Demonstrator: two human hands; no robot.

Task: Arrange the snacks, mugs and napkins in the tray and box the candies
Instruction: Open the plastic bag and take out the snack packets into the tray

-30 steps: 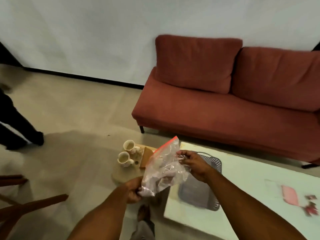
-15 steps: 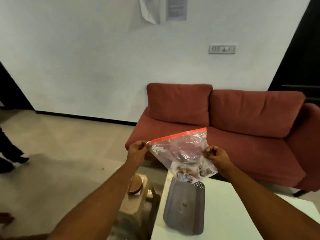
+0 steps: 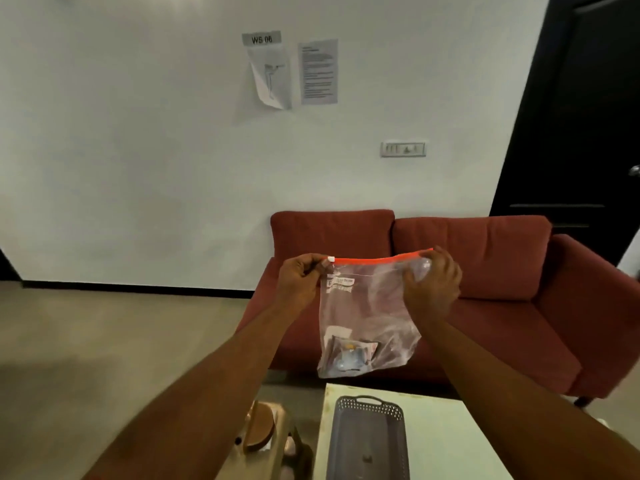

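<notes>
A clear zip bag (image 3: 367,313) with an orange seal strip hangs in front of me, with small wrapped items bunched at its bottom. My left hand (image 3: 299,284) pinches the bag's top left corner by the white slider. My right hand (image 3: 433,284) grips the top right corner. Below the bag, a grey perforated tray (image 3: 369,441) lies on the pale table (image 3: 446,434); it holds nothing that I can see.
A small beige stool (image 3: 273,445) to the left of the table carries a wooden box and partly hidden mugs. A red sofa (image 3: 485,299) stands behind the table against the white wall. A dark door (image 3: 581,116) is at the right.
My view has tilted upward from the floor and stool. Both hands have raised the bag and stretched its top edge level, so it now hangs straight.
</notes>
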